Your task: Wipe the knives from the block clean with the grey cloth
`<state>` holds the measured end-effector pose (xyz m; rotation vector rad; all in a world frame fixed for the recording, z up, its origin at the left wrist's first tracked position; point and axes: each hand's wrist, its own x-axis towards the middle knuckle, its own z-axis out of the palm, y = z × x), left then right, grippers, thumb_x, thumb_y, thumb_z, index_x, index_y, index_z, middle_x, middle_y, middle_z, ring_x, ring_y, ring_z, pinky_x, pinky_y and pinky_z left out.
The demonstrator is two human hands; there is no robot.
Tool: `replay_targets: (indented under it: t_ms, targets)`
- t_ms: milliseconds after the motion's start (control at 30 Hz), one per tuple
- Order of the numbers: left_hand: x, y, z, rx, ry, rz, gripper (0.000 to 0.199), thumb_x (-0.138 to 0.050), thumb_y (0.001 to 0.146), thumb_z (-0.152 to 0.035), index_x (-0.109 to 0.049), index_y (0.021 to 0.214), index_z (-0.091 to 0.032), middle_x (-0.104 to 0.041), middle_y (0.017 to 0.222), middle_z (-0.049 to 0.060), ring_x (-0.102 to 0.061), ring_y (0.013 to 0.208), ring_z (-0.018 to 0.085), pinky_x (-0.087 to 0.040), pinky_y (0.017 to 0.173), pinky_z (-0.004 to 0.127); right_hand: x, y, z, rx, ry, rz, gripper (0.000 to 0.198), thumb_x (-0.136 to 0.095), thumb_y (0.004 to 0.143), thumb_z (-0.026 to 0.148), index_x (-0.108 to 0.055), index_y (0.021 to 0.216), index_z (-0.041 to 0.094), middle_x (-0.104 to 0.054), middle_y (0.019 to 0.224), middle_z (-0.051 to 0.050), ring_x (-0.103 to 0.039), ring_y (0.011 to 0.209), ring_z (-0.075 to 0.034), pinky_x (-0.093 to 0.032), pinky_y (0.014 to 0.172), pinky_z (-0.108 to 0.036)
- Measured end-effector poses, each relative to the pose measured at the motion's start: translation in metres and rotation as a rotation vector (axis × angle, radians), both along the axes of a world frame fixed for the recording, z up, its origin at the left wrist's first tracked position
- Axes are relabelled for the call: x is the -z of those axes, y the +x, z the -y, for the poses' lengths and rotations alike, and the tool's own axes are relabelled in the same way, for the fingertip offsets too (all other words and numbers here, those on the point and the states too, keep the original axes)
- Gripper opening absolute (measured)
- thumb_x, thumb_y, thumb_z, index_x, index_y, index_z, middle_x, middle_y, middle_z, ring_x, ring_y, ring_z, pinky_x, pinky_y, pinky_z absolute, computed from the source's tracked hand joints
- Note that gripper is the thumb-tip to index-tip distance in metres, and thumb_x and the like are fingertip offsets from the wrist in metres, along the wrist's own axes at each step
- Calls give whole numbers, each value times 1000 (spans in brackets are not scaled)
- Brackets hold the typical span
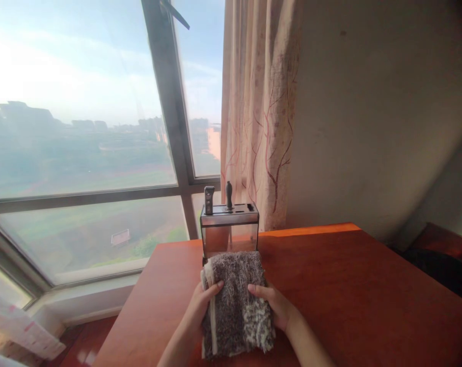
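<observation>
A folded, shaggy grey-brown towel [234, 306] with pale edging and a whitish patch is held up in front of the knife block. My left hand [200, 306] grips its left side, thumb lying on the front face. On the opposite side my right hand [278, 305] holds it the same way, with the thumb across the front. The other fingers of both hands are hidden behind the towel. Just beyond it stands a clear-sided knife block [231, 220] with a dark top, its lower part covered by the towel. Two black handles, a knife handle [209, 200] and a rounder handle [228, 194], stick up from its slots.
The reddish-brown wooden table [349, 295] extends to both sides of my hands. A large window [81, 193] lies beyond its left edge. Behind the knife block hangs a beige curtain [261, 112] with branch patterns, beside a plain wall [360, 117].
</observation>
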<state>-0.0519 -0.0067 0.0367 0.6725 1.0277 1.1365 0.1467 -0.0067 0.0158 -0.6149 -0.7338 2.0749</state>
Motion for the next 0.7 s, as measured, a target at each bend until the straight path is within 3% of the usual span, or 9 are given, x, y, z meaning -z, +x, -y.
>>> replay_targets:
  t_ms: [233, 333, 400, 500, 600, 700]
  targets:
    - [0, -11, -12, -154, 245, -254, 50, -77, 67, -38, -60, 110, -20, -68, 110, 10, -60, 108, 31, -48, 87, 38, 5, -5, -4, 22, -152, -122, 30, -62, 80, 34, -69, 97, 9, -75, 83, -12, -70, 89, -26, -48, 87, -38]
    - [-3, -13, -9, -312, 446, -543, 42, -78, 65, -36, -63, 102, -22, -65, 107, 9, -58, 105, 31, -45, 90, 40, 5, -6, -5, 32, -172, -131, 32, -63, 79, 36, -68, 97, 10, -75, 84, -13, -70, 87, -27, -49, 87, -40]
    - [-6, -9, -3, -319, 624, -776, 29, -73, 71, -34, -65, 97, -25, -63, 103, 8, -56, 104, 30, -42, 93, 41, 3, -7, -6, 21, -171, -134, 36, -62, 79, 40, -68, 99, 10, -75, 86, -14, -70, 87, -29, -49, 86, -43]
    - [-11, 5, 12, -64, 861, -1000, 20, -64, 79, -30, -64, 99, -28, -62, 104, 8, -56, 101, 28, -42, 91, 41, 3, -9, -7, 9, -170, -146, 44, -60, 80, 48, -67, 101, 11, -75, 88, -14, -70, 88, -30, -48, 86, -45]
    - [-15, 24, 26, 346, 1035, -1140, 37, -66, 76, -25, -60, 112, -30, -62, 111, 8, -54, 99, 29, -41, 89, 43, 5, -9, -10, 29, -183, -166, 48, -58, 80, 53, -67, 102, 11, -75, 89, -13, -69, 89, -30, -48, 86, -46]
    - [-18, 36, 34, 519, 1083, -1220, 60, -71, 65, -17, -55, 121, -31, -58, 119, 7, -51, 105, 31, -38, 93, 48, 7, -8, -13, 50, -189, -165, 51, -58, 80, 56, -66, 102, 11, -75, 90, -13, -69, 90, -29, -48, 86, -45]
